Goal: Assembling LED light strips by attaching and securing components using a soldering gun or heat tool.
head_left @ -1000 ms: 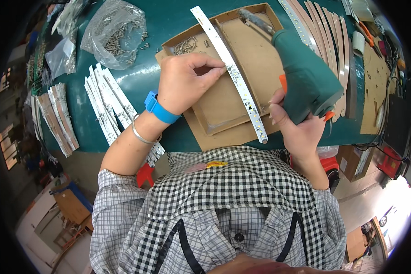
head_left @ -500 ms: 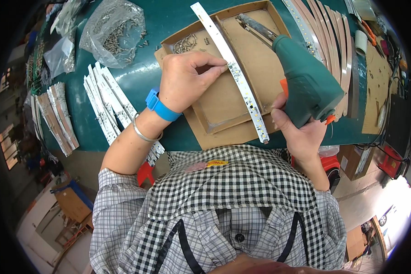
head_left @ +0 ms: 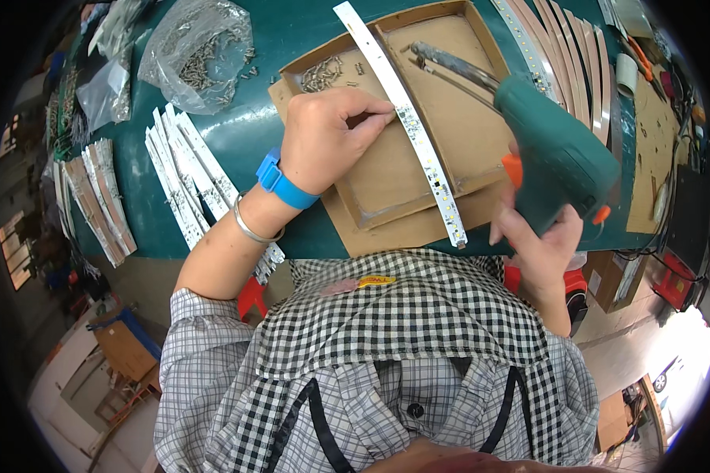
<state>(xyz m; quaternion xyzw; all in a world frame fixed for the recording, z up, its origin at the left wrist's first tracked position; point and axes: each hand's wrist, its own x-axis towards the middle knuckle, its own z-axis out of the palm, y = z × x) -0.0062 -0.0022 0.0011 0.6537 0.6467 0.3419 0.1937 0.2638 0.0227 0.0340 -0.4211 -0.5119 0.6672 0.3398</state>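
Observation:
A narrow white LED circuit board strip (head_left: 418, 142) lies slantwise across a shallow cardboard tray (head_left: 347, 206), its lower end past the tray's near edge. My left hand (head_left: 327, 142) hovers over the tray's left part, thumb and forefinger pinched at the strip's left edge. What lies between those fingertips is too small to make out. In my right hand (head_left: 540, 244) is a green soldering gun (head_left: 556, 150) with an orange trigger. Its long dark metal tip (head_left: 454, 63) points up and left over the tray's far right part, apart from the strip. Small metal pieces (head_left: 323, 75) lie in the tray's far left corner.
On the left are a stack of white strips (head_left: 185, 173) and a brownish bundle (head_left: 99, 201). A clear plastic bag of small metal parts (head_left: 197, 59) stands behind. More strips (head_left: 564, 63) fan out at the far right, beside a tape roll (head_left: 626, 75) on the green table (head_left: 268, 134).
My right hand has shifted the soldering gun right and slightly toward me, its tip dropping a little. The left hand and the strip have barely moved.

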